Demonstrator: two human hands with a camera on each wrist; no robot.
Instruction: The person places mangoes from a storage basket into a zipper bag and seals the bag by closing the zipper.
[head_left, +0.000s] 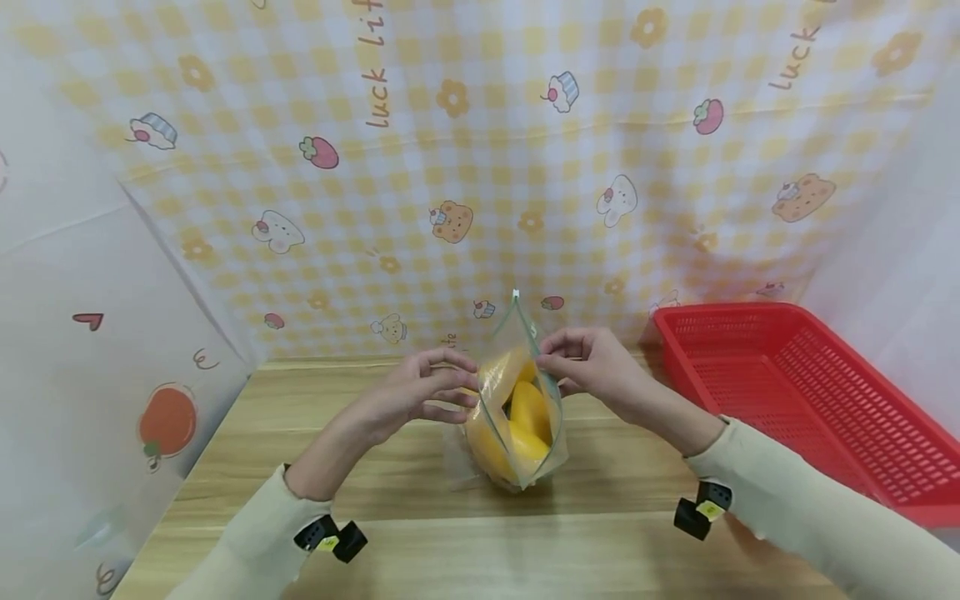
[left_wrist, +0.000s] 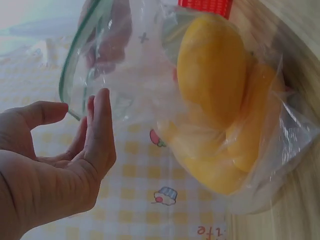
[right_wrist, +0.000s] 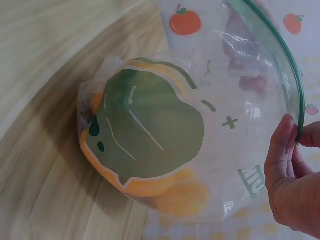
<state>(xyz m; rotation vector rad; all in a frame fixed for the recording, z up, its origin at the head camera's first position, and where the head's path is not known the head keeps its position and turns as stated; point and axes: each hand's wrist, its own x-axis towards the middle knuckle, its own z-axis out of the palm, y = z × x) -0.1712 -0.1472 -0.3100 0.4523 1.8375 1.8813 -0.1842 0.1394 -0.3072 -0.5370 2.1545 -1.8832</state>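
Head view: I see, at lower centre, a clear zip bag (head_left: pixel 517 333) standing open-mouthed on a wooden table (head_left: pixel 315 408), its green-edged opening facing the camera and several smooth yellow fruits (head_left: pixel 531 408) inside. A small white slider (head_left: pixel 515 294) tops the opening. Left of the bag, the person's left hand (head_left: pixel 420 387) has its thumb and fingers spread apart, the tips at the bag's near edge. To the bag's right, the right hand (head_left: pixel 588 362) pinches the rim between thumb and fingers.

Left wrist view gives me the fruits at upper right, seen through the plastic, with that hand at lower left, fingers parted beside the green edge; I cannot tell how firmly it touches. Right wrist view shows me a large green print (right_wrist: pixel 155 125) on the bag, left of centre, and fingertips clamped on the rim at the right edge.

Back in the head view, a red plastic basket (head_left: pixel 727 310) sits at right, and a yellow-checked cloth (head_left: pixel 487 150) with cartoon prints covers the upper frame.
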